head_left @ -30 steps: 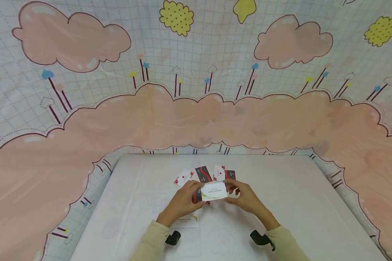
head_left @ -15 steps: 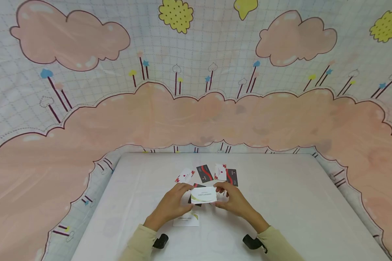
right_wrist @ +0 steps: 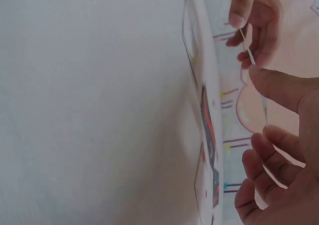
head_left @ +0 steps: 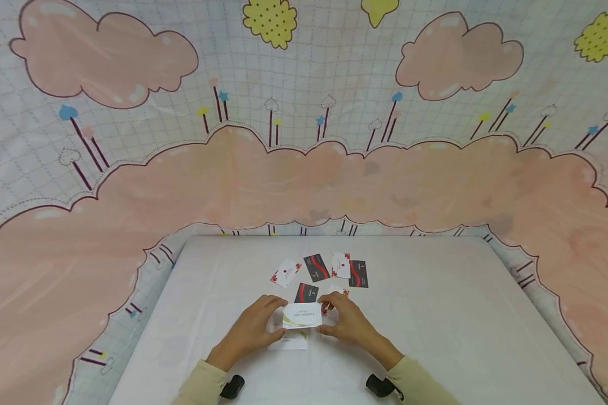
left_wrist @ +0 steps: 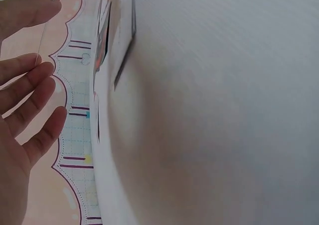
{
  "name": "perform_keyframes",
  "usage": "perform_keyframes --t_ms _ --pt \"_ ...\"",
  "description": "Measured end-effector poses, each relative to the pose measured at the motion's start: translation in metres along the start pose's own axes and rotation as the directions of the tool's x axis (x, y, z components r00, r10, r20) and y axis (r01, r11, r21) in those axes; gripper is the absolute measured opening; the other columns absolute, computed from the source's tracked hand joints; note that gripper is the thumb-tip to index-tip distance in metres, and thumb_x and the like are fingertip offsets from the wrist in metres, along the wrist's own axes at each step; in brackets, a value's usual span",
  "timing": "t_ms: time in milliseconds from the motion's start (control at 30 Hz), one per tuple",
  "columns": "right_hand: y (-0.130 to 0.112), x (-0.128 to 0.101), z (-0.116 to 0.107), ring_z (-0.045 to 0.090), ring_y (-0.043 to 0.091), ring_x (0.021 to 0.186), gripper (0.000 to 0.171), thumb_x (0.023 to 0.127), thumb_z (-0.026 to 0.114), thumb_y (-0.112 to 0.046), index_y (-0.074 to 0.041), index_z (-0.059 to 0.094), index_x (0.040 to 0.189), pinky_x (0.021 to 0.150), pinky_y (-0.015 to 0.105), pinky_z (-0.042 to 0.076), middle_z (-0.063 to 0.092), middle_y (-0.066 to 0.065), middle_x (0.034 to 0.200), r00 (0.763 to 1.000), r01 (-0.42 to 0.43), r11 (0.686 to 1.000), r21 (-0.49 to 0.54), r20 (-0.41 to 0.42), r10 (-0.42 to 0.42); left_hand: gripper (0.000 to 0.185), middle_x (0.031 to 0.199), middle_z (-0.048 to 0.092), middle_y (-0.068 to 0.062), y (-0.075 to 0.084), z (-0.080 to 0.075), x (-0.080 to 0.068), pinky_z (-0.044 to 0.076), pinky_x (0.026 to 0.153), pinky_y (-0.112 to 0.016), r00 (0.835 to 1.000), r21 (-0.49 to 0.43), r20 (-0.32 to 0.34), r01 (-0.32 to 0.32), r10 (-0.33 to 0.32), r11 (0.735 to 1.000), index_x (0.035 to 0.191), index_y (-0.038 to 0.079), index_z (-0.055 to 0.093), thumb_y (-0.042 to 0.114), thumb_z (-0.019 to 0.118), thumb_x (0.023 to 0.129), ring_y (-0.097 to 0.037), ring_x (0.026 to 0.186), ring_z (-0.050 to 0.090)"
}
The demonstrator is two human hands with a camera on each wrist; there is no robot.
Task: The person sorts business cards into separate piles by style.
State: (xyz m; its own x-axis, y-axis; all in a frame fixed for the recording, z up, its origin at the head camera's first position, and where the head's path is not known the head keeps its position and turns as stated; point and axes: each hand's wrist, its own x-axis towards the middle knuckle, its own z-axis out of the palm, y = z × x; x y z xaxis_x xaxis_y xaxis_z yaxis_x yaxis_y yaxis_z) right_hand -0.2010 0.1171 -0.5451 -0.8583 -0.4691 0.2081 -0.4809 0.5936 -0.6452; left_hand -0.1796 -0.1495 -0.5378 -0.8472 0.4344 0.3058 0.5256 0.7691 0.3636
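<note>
The left hand [head_left: 250, 329] and right hand [head_left: 352, 323] each pinch one end of a white card [head_left: 302, 315] — held up above the table [head_left: 436, 315]. A second white card [head_left: 296, 342] lies there, partly hidden behind it; a dark card [head_left: 306, 292] with a red stripe lies just beyond — other cards [head_left: 316, 268] farther back.
</note>
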Motion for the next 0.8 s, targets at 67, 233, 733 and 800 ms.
perform_keyframes --t_ms 67,233,733,800 --pt "-0.003 -0.001 0.004 0.059 0.018 0.095 0.055 0.071 0.088 -0.021 -0.011 0.061 0.118 0.083 0.030 0.051 0.063 0.002 0.103 1.000 -0.005 1.000 -0.003 0.017 0.005 0.055 0.119 0.064 0.001 -0.002 0.000 -0.004 0.053 0.096 -0.037 1.000 0.011 0.018 0.009 -0.009 1.000 0.119 0.013 0.065 0.028 0.086 0.071 -0.017 0.112 0.060" --pt "-0.007 -0.002 0.013 0.057 0.014 0.096 0.057 0.071 0.088 -0.025 -0.010 0.062 0.119 0.086 0.028 0.051 0.062 -0.001 0.104 0.998 -0.019 1.000 -0.024 0.062 0.021 0.056 0.120 0.064 0.000 -0.009 0.001 -0.015 0.053 0.096 -0.038 0.998 0.042 0.052 0.019 -0.021 0.999 0.119 0.013 0.065 0.031 0.086 0.070 -0.018 0.113 0.060" --pt "-0.016 -0.004 0.030 0.051 0.005 0.091 0.055 0.070 0.088 -0.034 -0.011 0.064 0.114 0.083 0.025 0.050 0.059 -0.007 0.100 0.989 -0.024 0.989 -0.143 0.144 0.045 0.051 0.125 0.062 -0.003 -0.014 -0.004 -0.026 0.051 0.099 -0.043 0.984 0.016 0.172 0.038 -0.040 0.999 0.115 0.013 0.064 0.029 0.087 0.071 -0.023 0.118 0.058" --pt "-0.016 -0.004 0.031 0.051 0.006 0.092 0.056 0.070 0.087 -0.035 -0.011 0.064 0.114 0.084 0.025 0.050 0.059 -0.007 0.100 0.988 -0.021 0.987 -0.158 0.147 0.044 0.051 0.126 0.061 -0.003 -0.016 -0.002 -0.027 0.050 0.100 -0.044 0.981 0.014 0.188 0.049 -0.051 0.999 0.115 0.014 0.064 0.030 0.086 0.071 -0.024 0.119 0.057"
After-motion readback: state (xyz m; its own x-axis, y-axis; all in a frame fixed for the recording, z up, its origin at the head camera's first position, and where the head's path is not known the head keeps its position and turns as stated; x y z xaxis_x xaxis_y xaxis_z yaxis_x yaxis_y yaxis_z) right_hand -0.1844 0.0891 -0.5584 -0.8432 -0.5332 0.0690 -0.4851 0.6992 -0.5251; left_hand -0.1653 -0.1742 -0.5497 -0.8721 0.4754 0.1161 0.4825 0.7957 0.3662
